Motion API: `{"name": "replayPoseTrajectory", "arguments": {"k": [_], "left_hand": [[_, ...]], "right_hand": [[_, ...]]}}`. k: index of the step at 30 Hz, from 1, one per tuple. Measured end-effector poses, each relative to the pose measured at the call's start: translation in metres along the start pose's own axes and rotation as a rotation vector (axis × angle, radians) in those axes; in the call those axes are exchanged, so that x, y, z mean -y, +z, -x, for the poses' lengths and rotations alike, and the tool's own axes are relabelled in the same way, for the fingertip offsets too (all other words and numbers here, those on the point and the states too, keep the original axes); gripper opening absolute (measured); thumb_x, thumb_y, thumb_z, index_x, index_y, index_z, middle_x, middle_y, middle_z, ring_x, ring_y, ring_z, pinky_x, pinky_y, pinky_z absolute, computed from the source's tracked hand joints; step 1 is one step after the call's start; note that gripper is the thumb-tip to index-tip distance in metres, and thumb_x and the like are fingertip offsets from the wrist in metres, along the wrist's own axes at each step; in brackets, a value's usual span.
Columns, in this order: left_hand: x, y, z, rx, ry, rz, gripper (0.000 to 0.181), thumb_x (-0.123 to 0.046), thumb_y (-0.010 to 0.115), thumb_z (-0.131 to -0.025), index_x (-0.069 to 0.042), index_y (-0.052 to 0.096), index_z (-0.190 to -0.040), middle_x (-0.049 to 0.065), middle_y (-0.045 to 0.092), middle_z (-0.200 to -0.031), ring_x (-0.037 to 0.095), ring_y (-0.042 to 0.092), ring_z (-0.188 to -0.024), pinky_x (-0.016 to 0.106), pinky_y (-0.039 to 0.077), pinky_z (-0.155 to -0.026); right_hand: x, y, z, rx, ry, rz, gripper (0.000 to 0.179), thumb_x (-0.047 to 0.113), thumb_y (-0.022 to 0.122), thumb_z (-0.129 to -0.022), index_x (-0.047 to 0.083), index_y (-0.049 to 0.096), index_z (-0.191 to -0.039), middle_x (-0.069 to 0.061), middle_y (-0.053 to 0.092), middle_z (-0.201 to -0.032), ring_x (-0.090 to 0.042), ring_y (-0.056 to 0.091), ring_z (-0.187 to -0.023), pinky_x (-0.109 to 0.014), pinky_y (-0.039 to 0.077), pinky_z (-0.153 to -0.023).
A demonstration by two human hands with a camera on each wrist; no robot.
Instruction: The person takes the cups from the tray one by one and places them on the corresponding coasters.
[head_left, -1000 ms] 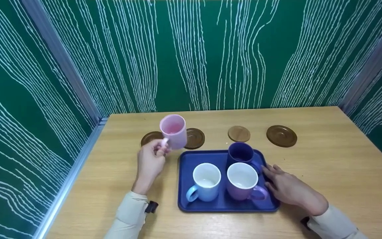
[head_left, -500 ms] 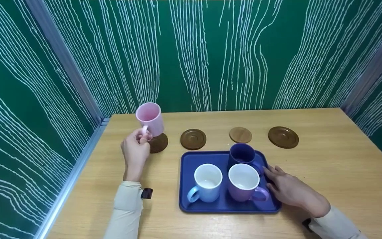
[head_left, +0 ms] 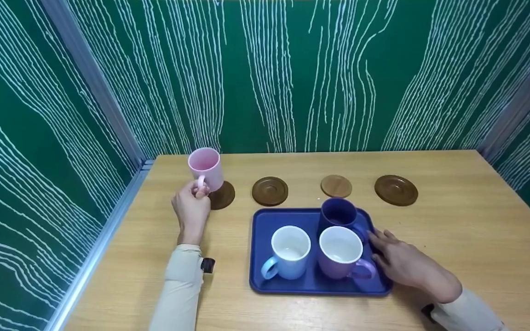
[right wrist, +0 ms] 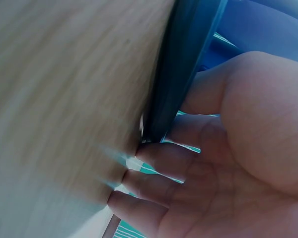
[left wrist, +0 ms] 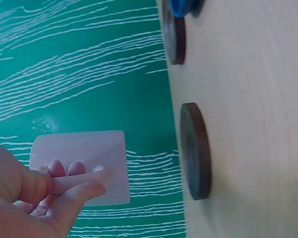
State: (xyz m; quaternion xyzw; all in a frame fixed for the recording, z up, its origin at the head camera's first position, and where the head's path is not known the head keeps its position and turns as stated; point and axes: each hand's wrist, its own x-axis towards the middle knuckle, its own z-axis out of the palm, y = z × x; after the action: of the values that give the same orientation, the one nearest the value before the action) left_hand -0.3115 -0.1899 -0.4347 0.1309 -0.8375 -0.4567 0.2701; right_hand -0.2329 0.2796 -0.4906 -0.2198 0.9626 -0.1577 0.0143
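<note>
My left hand point(head_left: 191, 209) pinches the handle of a pink mug point(head_left: 211, 174), fingertips curled round it. The mug point(left wrist: 79, 163) is upright in the air, over the far-left part of the table. Below it lies a dark brown coaster point(head_left: 222, 196), partly hidden by the mug and hand; the left wrist view shows a gap between mug and coaster point(left wrist: 196, 151). My right hand point(head_left: 405, 259) rests at the right rim of a blue tray point(head_left: 265, 287), fingers loosely extended. In the right wrist view, thumb and forefinger overlap the tray rim point(right wrist: 181, 69); the other fingertips meet the tabletop.
The tray bears a light blue mug point(head_left: 291, 262), a purple mug point(head_left: 336, 269) and a dark blue mug point(head_left: 327, 218). Behind it lie a brown coaster point(head_left: 270, 191), a lighter wooden coaster point(head_left: 337, 186) and a larger brown coaster point(head_left: 396, 190). A green patterned wall point(head_left: 265, 115) bounds the table.
My left hand has carried the pink mug leftward from beside the tray to above the leftmost coaster, then slightly lowered it. The right hand has stayed at the tray's rim.
</note>
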Motion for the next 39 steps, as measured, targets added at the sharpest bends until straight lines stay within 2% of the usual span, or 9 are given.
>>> {"name": "replayPoseTrajectory", "arguments": {"k": [5,9,13,20,32,39], "left_hand": [[0.01,0.006,0.0,-0.009,-0.001,-0.023,0.018,0.004,0.062,-0.086,-0.007,0.076,-0.089,0.008,0.071,-0.084,0.029,0.061,-0.084,0.04,0.047,-0.079],[0.018,0.012,0.003,0.001,-0.024,-0.029,0.017,0.004,0.061,-0.086,-0.007,0.075,-0.089,0.008,0.069,-0.085,0.029,0.06,-0.086,0.042,0.047,-0.082],[0.024,0.018,0.003,0.003,-0.021,-0.045,0.017,0.004,0.062,-0.085,-0.007,0.075,-0.088,0.007,0.07,-0.084,0.031,0.062,-0.087,0.046,0.048,-0.085],[0.031,0.026,0.004,0.023,-0.047,-0.051,0.015,0.001,0.063,-0.088,-0.007,0.076,-0.09,0.007,0.071,-0.085,0.032,0.065,-0.089,0.047,0.048,-0.087],[0.036,0.027,0.004,0.04,-0.094,-0.048,0.02,0.002,0.06,-0.087,-0.007,0.077,-0.091,0.006,0.072,-0.084,0.03,0.064,-0.089,0.045,0.048,-0.086],[0.035,0.027,0.003,0.057,-0.113,-0.026,0.019,0.002,0.063,-0.087,-0.007,0.078,-0.095,0.005,0.072,-0.086,0.027,0.063,-0.088,0.041,0.048,-0.084]], "right_hand": [[-0.001,0.003,0.002,-0.004,-0.01,0.018,0.054,0.016,0.065,-0.1,-0.01,0.052,-0.145,-0.035,0.047,-0.15,-0.06,0.044,-0.136,-0.072,0.042,-0.102],[-0.001,0.004,0.003,-0.003,-0.002,0.007,0.054,0.015,0.065,-0.1,-0.01,0.052,-0.145,-0.036,0.046,-0.15,-0.06,0.043,-0.136,-0.071,0.041,-0.104],[0.0,0.003,0.004,0.0,0.003,-0.001,0.054,0.016,0.064,-0.1,-0.01,0.051,-0.146,-0.035,0.045,-0.151,-0.059,0.043,-0.137,-0.071,0.041,-0.105],[0.0,0.002,0.003,-0.002,0.008,0.001,0.054,0.016,0.064,-0.1,-0.008,0.051,-0.147,-0.033,0.044,-0.153,-0.059,0.042,-0.138,-0.072,0.04,-0.104],[0.0,0.003,0.001,0.002,0.004,0.02,0.055,0.017,0.065,-0.1,-0.008,0.052,-0.146,-0.033,0.046,-0.152,-0.059,0.044,-0.137,-0.073,0.042,-0.102],[0.0,0.001,-0.002,0.04,0.033,0.008,0.055,0.018,0.063,-0.101,-0.008,0.05,-0.148,-0.034,0.043,-0.154,-0.058,0.04,-0.14,-0.073,0.039,-0.105]]}}
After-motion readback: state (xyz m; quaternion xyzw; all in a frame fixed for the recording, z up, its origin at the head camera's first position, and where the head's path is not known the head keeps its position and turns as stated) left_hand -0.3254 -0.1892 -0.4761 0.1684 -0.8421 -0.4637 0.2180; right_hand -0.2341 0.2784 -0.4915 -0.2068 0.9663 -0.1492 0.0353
